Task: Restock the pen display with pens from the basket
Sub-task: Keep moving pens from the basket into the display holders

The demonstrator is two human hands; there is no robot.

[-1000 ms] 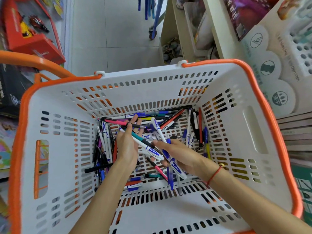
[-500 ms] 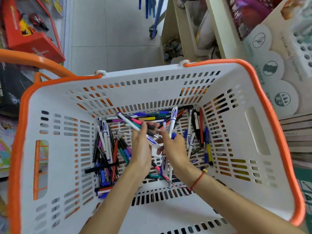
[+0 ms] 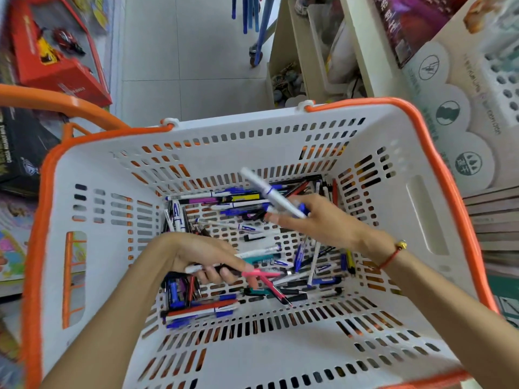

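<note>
centre frame: right hand (image 3: 320, 223) fingers pinch a white-and-blue pen (image 3: 271, 193); lower left, left hand (image 3: 202, 256) fingers curl around several pens (image 3: 252, 273) inside the basket (image 3: 92, 169).

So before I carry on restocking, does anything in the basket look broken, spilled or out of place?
Nothing stands out. The pens lie in a loose jumble on the basket floor, none visibly broken or outside it. The right hand holds one white and blue pen; the left hand grips several.
</note>
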